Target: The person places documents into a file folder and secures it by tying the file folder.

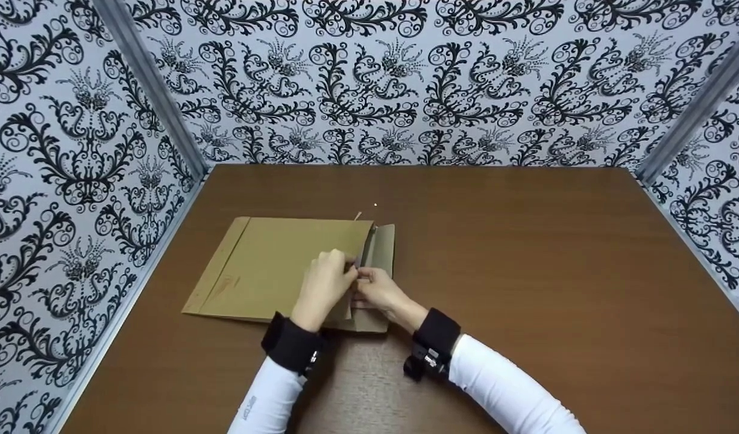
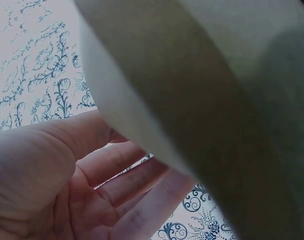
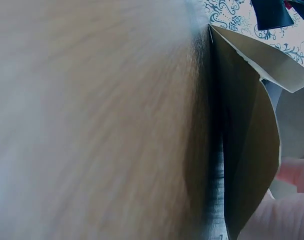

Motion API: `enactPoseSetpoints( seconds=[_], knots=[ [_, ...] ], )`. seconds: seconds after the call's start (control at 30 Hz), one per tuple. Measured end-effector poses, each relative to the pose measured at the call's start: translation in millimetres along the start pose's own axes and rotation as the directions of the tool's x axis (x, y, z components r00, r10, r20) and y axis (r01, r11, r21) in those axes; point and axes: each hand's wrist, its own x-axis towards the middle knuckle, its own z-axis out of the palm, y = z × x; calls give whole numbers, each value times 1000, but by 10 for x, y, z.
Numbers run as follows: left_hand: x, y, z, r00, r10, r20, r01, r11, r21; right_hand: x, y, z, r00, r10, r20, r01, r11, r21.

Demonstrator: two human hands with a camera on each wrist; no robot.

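A flat brown cardboard envelope lies on the table, its opening facing right. The lower flap sticks out past the upper panel. At this opening, my left hand pinches the edge of the upper panel between thumb and fingers; the left wrist view shows the pale edge running into the grip. My right hand meets it from the right, thumb and forefinger pinched together at the same edge. A purplish bit shows between the fingertips, too small to make out. In the right wrist view the envelope's raised flap partly hides the right fingers.
The brown table extends to the right of the envelope. Patterned walls enclose it at the back and sides. A thin pale tab pokes out past the envelope's far edge, close to a tiny bright speck.
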Motion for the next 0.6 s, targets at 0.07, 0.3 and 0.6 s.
enactPoseSetpoints(
  seconds=[0.07, 0.3, 0.6],
  knots=[
    [-4, -4, 2, 1000, -1, -2, 1, 1000, -3, -17, 2, -18, 1000, 1, 3, -1, 1000, -9],
    [14, -10, 21, 999, -25, 22, 26, 999, -21, -93, -9, -169, 999, -9, 39, 11, 999, -50],
    [27, -27, 94, 1000, -28, 10, 28, 999, 26, -201, -32, -349, 999, -25, 38, 28, 996, -83]
  ],
)
